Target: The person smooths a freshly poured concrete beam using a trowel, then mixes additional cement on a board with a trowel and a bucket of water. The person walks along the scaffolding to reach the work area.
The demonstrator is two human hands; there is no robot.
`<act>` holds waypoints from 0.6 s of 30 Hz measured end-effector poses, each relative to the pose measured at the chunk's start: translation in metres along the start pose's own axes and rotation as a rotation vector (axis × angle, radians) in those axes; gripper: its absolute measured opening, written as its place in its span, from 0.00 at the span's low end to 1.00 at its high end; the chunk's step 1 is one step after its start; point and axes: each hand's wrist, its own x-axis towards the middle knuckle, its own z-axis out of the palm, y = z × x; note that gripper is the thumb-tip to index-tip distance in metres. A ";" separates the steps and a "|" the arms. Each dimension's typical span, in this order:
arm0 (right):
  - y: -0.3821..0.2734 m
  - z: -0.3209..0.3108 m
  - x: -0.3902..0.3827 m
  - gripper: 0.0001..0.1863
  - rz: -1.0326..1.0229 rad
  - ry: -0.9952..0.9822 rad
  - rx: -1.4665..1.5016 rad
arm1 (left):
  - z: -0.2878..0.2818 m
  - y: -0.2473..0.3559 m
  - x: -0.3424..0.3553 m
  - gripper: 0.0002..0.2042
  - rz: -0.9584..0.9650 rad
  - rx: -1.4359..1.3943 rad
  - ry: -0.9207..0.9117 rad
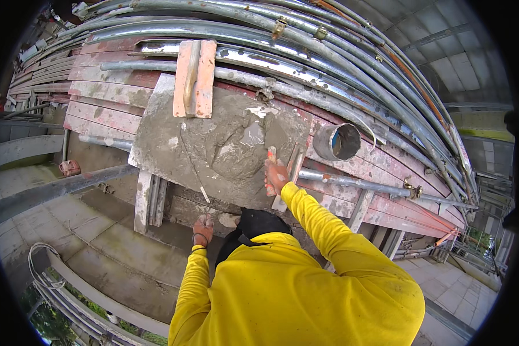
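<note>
My right hand (277, 176) is closed round the orange-red handle of a hand float (294, 164), which stands tilted on edge at the right side of a mortar board (150, 135). Wet grey mortar (230, 153) lies spread over that board, with a smeared hollow near its middle. Below the board's near edge, my left hand (203, 228) has its fingers bunched together; whatever they may hold is hidden. A second float (194, 79), orange with a long handle, rests across the far edge. One thin stick (196, 164) lies on the mortar.
Right of the board stands a grey round bucket (337, 142) with a wire handle, on reddish planks (386, 164). Long metal scaffold pipes (305, 75) are stacked beyond. A metal rail (63, 187) crosses on the left, above a paved floor (109, 245).
</note>
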 end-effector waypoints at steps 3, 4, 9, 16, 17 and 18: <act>-0.022 -0.020 0.017 0.31 -0.198 0.078 -0.655 | 0.009 -0.011 0.007 0.11 -0.005 -0.109 0.016; -0.014 -0.035 0.029 0.31 -0.256 0.093 -0.796 | 0.007 -0.006 0.007 0.11 -0.004 -0.094 0.003; -0.050 -0.086 0.002 0.32 -0.535 0.107 -1.281 | 0.007 -0.008 -0.002 0.13 -0.066 -0.190 0.075; -0.081 -0.100 -0.007 0.35 -0.562 0.259 -1.094 | -0.001 0.037 -0.009 0.11 0.003 -0.115 0.047; -0.078 -0.097 -0.008 0.34 -0.477 0.206 -0.950 | -0.007 0.064 -0.008 0.11 0.026 -0.138 0.004; -0.070 -0.091 -0.012 0.32 -0.391 0.150 -0.807 | -0.017 0.110 -0.010 0.12 0.045 -0.160 -0.039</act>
